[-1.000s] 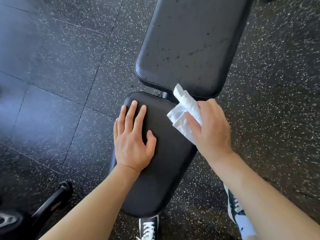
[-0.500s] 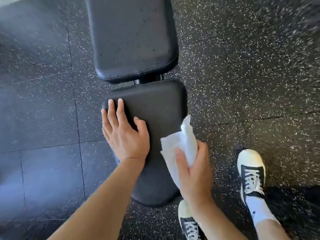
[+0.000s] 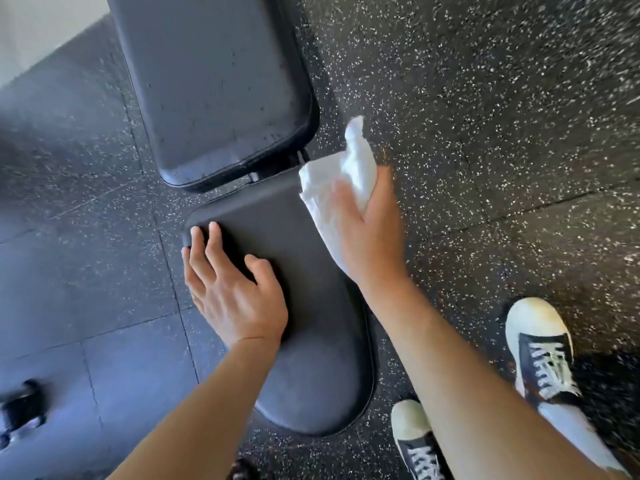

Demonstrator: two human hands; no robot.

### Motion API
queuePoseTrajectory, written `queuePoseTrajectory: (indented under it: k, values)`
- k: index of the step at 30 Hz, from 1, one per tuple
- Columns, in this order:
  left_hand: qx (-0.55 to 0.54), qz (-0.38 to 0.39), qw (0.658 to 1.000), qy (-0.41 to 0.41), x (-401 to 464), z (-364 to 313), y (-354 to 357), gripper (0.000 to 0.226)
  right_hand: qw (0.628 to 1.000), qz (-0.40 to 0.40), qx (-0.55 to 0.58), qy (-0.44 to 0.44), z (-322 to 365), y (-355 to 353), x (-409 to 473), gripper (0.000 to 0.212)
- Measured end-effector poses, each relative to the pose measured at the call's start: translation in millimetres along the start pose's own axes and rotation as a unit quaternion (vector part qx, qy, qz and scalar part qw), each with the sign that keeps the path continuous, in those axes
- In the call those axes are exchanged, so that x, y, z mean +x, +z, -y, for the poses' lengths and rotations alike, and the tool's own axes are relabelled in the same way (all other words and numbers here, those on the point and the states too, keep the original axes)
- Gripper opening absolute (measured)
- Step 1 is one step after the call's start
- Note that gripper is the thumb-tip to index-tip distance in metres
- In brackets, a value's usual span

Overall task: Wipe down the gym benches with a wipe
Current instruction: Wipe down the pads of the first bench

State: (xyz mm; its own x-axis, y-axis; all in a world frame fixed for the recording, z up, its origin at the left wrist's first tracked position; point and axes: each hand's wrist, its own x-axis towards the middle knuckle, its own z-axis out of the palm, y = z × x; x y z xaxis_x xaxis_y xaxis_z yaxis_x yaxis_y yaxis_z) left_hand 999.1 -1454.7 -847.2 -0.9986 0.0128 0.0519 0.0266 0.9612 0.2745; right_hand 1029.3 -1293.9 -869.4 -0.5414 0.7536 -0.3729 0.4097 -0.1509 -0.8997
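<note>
Under right hand [image 3: 363, 233], wipe [image 3: 341, 181] gripped and pressed on far right corner of seat [image 3: 311, 341], left hand [image 3: 232, 292] flat, fingers relaxed, bracing beside; probably mid-seat, backrest [image 3: 214, 88] beyond seemingly left to wipe.

No text, label, brand mark, number or sign is showing legibly anywhere in the view. The padded worktop [image 3: 304, 306] is presenting only plain dark upholstery, the wipe [image 3: 332, 188] at two o'clock from it is showing blank white, and the sneakers [image 3: 540, 351] at four o'clock are showing no readable logo.
</note>
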Motion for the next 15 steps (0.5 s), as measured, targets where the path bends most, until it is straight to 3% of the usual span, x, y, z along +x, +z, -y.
queuePoseTrajectory:
  k: [5, 8, 11, 15]
  values:
    - [-0.012, -0.001, 1.000, 0.001, -1, -2, -2, 0.069, 0.997, 0.050, -0.003, 0.050, -59, -43, -110, 0.029]
    - [0.000, 0.000, 1.000, -0.003, 0, -1, 0, 0.068, 0.996, 0.042, -0.049, 0.067, -77, -59, -159, 0.034]
    - [0.000, -0.003, 1.000, 0.000, -1, -1, 0, 0.068, 0.996, 0.040, -0.039, 0.065, -71, -59, -155, 0.027]
    - [0.012, -0.010, 1.000, 0.010, 1, 2, 3, 0.066, 0.999, 0.035, -0.024, 0.032, -37, -34, -80, 0.022]
